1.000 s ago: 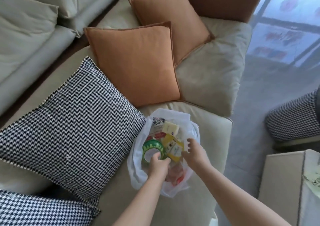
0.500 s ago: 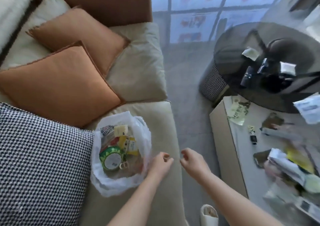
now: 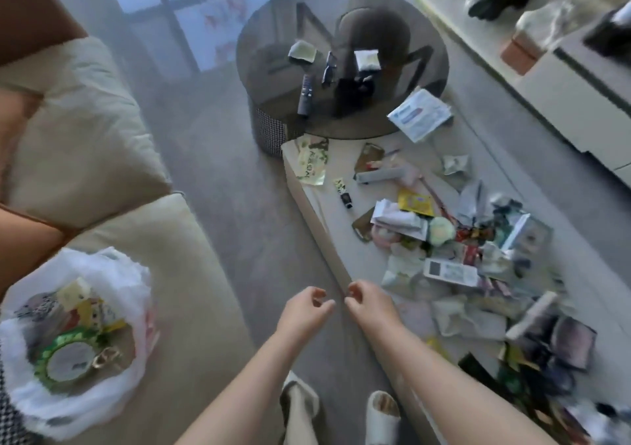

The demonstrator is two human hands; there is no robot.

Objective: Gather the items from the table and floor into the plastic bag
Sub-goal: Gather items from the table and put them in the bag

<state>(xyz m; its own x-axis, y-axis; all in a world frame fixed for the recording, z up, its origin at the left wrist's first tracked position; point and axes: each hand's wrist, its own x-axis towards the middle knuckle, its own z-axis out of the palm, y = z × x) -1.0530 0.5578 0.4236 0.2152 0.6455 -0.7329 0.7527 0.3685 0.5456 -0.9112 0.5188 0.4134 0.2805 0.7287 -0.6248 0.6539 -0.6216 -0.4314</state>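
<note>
The white plastic bag (image 3: 112, 275) lies open on the beige sofa seat at lower left, holding a green-rimmed round lid (image 3: 65, 359), yellow packets and other wrappers. My left hand (image 3: 304, 311) and my right hand (image 3: 367, 306) hover side by side between sofa and low table, fingers loosely curled, holding nothing. To their right, the low beige table (image 3: 321, 219) is heaped with several wrappers, packets, a white remote (image 3: 450, 272) and a yellow sachet (image 3: 415, 202).
A round dark glass table (image 3: 341, 58) behind the low table carries a black remote (image 3: 305, 94), packets and dark objects. Grey floor (image 3: 239, 205) runs between sofa and tables. My slippered feet (image 3: 382, 414) are at the bottom. A long white cabinet (image 3: 563, 103) stands at far right.
Both hands left the bag and moved right, away from it, holding nothing. My view swung right from the sofa cushions to the cluttered low table and the glass table.
</note>
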